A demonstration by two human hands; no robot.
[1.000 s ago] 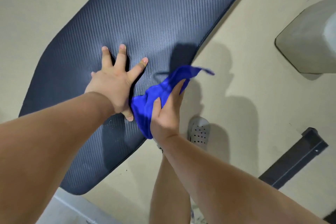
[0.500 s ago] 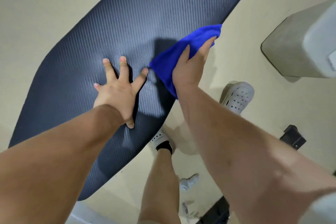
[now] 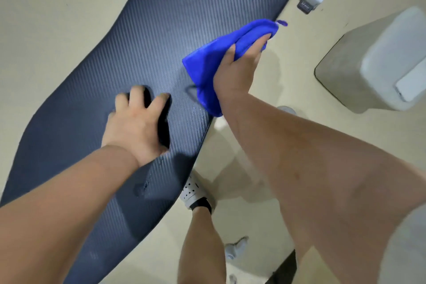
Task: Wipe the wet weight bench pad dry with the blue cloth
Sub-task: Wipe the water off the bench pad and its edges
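- Wiping is the step in hand: the right hand (image 3: 232, 74) bunches the cloth (image 3: 205, 69) in its grip, fingers curled into the folds, and presses it on the pad (image 3: 161, 30) at the pad's right edge, toward the far end.
- The left hand (image 3: 136, 129) rests flat on the pad nearer the person, fingers spread and holding nothing. It is blurred, so finer detail cannot be told.
- The cloth lies partly on the pad and partly past its edge, above the floor (image 3: 57, 18).
- Fine droplets (image 3: 196, 113) glint on the pad just beside the cloth's near corner, between the two hands, and a wet smear (image 3: 145, 185) shows near the left wrist.
- By that, the job looks partway done: the near half seems wet, while the far stretch shows no clear drops.
- The next move likely calls for drawing the cloth across the droplets under firm pressure, then over the smear, which the left hand would have to clear.
- A flatter cloth would likely cover more with each pass.
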